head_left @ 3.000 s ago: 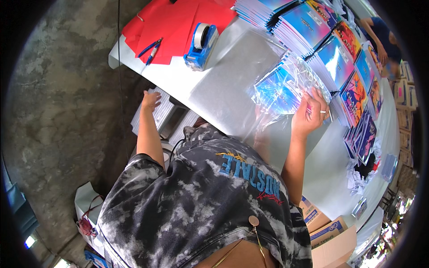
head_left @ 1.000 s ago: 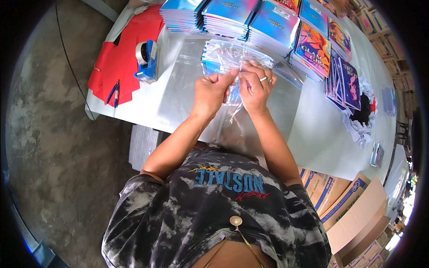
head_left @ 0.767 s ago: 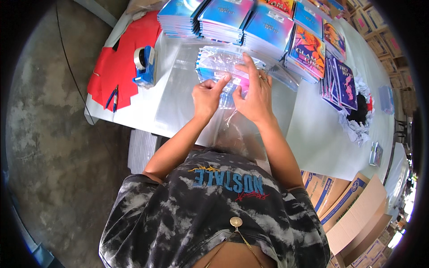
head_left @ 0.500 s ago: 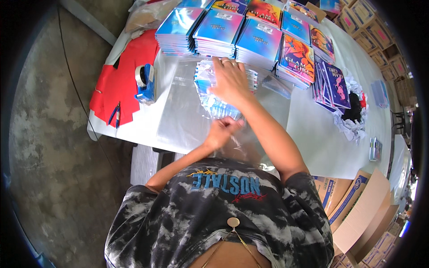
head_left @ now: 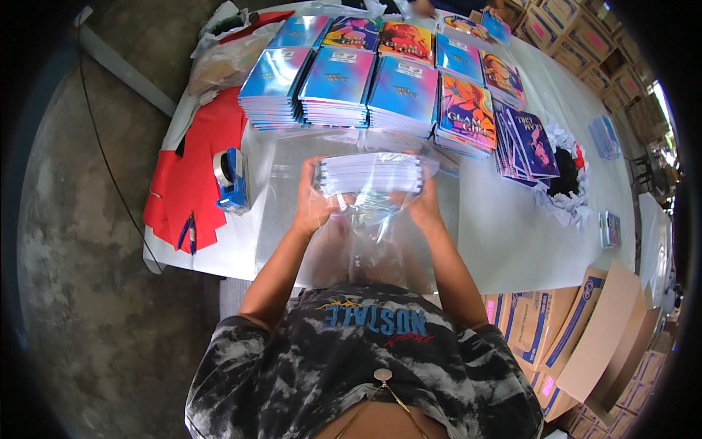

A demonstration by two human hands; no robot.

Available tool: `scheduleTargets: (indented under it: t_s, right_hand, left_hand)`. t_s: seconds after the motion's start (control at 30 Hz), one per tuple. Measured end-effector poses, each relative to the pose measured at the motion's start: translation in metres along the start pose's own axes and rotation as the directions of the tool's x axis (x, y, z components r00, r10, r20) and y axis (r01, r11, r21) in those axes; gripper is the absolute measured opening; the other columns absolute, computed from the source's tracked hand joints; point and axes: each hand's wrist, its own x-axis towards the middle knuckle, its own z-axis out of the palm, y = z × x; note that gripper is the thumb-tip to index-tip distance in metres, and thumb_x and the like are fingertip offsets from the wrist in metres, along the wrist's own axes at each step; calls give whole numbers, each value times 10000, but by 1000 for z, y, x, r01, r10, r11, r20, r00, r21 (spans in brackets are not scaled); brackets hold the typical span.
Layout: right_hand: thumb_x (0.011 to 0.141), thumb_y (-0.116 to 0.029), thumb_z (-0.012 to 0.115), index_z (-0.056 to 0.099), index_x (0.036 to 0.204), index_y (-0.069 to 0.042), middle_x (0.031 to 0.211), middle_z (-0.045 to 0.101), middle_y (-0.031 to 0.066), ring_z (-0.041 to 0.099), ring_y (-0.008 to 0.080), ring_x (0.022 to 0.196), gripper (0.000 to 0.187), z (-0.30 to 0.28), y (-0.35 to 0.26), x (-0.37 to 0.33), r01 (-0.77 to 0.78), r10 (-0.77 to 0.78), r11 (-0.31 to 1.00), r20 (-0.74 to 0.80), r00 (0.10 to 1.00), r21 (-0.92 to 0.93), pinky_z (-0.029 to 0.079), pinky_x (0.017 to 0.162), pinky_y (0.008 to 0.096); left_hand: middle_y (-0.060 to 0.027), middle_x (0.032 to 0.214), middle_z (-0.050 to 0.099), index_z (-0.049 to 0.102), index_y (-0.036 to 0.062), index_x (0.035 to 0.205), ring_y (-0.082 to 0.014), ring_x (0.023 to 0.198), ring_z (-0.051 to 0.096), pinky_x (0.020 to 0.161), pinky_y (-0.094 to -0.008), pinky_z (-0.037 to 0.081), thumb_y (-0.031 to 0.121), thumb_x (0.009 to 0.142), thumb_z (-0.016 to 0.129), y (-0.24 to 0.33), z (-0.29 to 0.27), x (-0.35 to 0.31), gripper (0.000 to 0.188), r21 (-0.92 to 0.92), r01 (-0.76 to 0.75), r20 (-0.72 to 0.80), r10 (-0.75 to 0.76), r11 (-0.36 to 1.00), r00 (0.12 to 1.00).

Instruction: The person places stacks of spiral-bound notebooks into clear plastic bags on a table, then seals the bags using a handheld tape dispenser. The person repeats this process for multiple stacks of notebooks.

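Holding a bagged notebook bundle above the white table

Left hand (head_left: pixel 316 207) grips the left end of a stack of notebooks (head_left: pixel 371 173), fingers curled closed around it. Right hand (head_left: pixel 423 207) clasps the right end likewise. Stack sits inside a clear plastic bag (head_left: pixel 369 241), whose loose part hangs toward the person's chest. Bundle is raised over the white table (head_left: pixel 504 241), near the rows of coloured notebook piles (head_left: pixel 351 84). Blue tape dispenser (head_left: pixel 230 179) stands left, beside a red sheet (head_left: pixel 191 172).

A clear plastic bag (head_left: pixel 369 219) around a stack of notebooks (head_left: pixel 369 173) stands upright near the desk's (head_left: pixel 504 241) front edge. Brown cardboard boxes (head_left: pixel 578 336) with blue and pink labels sit right of the desk.
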Motion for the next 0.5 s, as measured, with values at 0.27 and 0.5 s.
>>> scheduleTargets:
  t_s: [0.27,0.5]
  right_hand:
    - [836,-122,616,559,683,-26,547,412,-27,319,40,502,189,7,-75,87,285,-331,923,-154,931,-258,257,429,235]
    - [927,-260,426,556,764,-50,552,450,21,435,138,504,297,-20,-99,54,567,-694,720,-419,585,-401,351,490,261]
  left_hand:
    - [42,540,489,576,42,791,-52,486,428,459,-219,356,100,719,748,90,52,57,195,344,-645,150,639,682,755]
    - [-95,1045,557,525,36,1101,-120,821,526,669,-267,430,370,948,405,113,-19,68,387,325,-557,-257,638,764,726]
